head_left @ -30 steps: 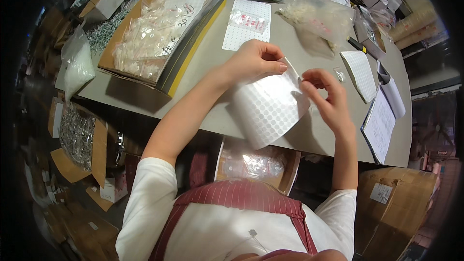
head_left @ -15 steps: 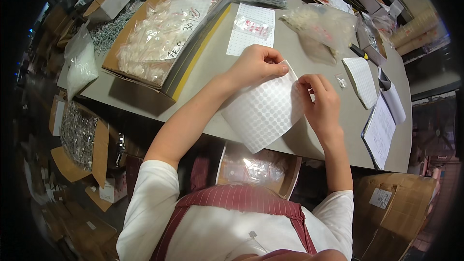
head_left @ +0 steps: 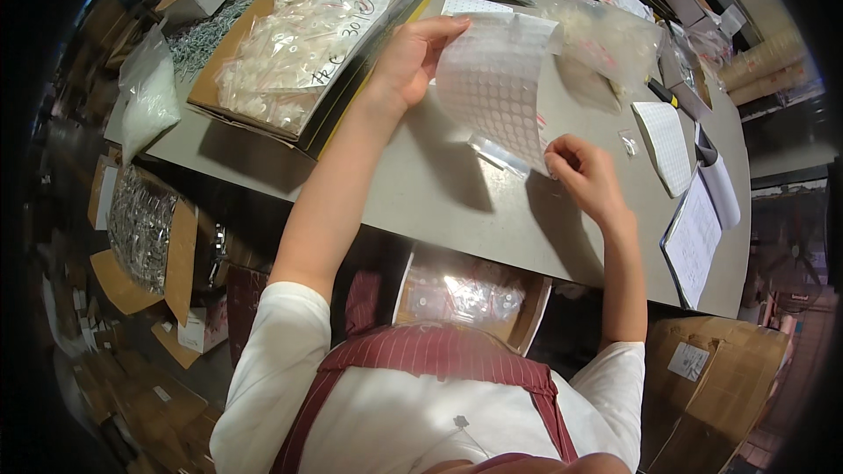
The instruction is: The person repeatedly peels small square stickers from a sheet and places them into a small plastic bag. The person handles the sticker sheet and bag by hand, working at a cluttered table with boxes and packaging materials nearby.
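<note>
The dotted sheet [head_left: 496, 79] has moved away from the person's body over the last half second, and its near part, which hung past the table's close edge, is now up over the table [head_left: 395, 193]. The left hand [head_left: 408, 57] has gone forward and outward, while the right hand [head_left: 584, 171] stays about where it was — so the two are further apart, with the sheet spanning the gap between them. The left fingers are closed on the sheet's far left corner, the palm itself half open beside the edge. The right thumb and forefinger come together at the near right corner and seem to pinch it, the other fingers curled in. The sheet looks greyer and more see-through than before, and it now hides most of the white card [head_left: 474, 3] lying beyond the left hand's fingertips. A clear shiny piece [head_left: 499, 158] has come into view left of the right hand, just under the sheet's near edge; whether it touches the sheet, I cannot tell. For the work, this reads as repositioning: the sheet appears to be steadied from opposite corners, with its near edge within the right hand's reach.
</note>
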### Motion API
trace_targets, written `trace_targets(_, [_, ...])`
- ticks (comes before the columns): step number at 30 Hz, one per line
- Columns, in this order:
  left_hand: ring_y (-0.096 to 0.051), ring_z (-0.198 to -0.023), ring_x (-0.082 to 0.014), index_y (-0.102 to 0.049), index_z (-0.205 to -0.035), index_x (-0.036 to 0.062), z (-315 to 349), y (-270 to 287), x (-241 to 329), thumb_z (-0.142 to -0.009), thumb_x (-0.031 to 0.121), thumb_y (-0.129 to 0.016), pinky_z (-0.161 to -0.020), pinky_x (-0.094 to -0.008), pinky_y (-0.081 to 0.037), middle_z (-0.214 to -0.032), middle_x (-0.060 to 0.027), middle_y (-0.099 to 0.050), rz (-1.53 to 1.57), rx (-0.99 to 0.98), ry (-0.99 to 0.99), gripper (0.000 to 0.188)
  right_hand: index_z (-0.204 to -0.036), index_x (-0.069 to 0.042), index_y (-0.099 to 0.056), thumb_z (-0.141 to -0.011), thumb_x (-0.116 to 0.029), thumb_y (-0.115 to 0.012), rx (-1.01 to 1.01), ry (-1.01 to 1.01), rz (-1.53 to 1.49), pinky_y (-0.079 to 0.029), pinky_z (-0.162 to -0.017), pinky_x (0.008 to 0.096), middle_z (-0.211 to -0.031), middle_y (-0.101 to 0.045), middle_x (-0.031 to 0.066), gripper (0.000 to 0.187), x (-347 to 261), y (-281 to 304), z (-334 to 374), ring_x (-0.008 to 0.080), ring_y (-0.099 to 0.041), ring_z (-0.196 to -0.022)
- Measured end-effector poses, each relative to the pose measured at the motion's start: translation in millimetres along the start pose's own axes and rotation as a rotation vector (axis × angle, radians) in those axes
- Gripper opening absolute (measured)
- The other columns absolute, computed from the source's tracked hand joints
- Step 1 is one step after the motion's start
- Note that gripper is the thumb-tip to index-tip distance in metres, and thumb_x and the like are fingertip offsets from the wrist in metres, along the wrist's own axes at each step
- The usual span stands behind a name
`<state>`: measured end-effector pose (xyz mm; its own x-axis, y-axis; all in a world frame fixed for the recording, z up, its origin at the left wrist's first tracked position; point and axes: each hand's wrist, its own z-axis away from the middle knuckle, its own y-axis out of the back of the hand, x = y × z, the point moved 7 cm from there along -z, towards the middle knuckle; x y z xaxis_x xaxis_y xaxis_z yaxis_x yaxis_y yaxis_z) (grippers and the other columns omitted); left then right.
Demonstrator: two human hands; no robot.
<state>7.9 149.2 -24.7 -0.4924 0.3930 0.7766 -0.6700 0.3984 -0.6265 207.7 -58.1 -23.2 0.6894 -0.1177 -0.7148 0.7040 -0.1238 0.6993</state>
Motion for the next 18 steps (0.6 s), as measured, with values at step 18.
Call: trace_targets(18, [-0.072, -0.097, -0.0184, -0.073, -0.114, -0.0047, -0.9, 4.5, 5.5, -0.096, 0.014, -0.072, -0.090, -0.0314, -0.057, -0.107, -0.0109, -0.076, 0.126, 0.012, 0.023, 0.026, -0.100, -0.002, -0.066, -0.091, -0.009, -0.070, -0.005, 0.209, 0.167, -0.055, -0.078, 0.0466, -0.094, -0.073, 0.0149, 0.012, -32.3, -10.0, -9.7, 0.0346, -0.070, -0.089])
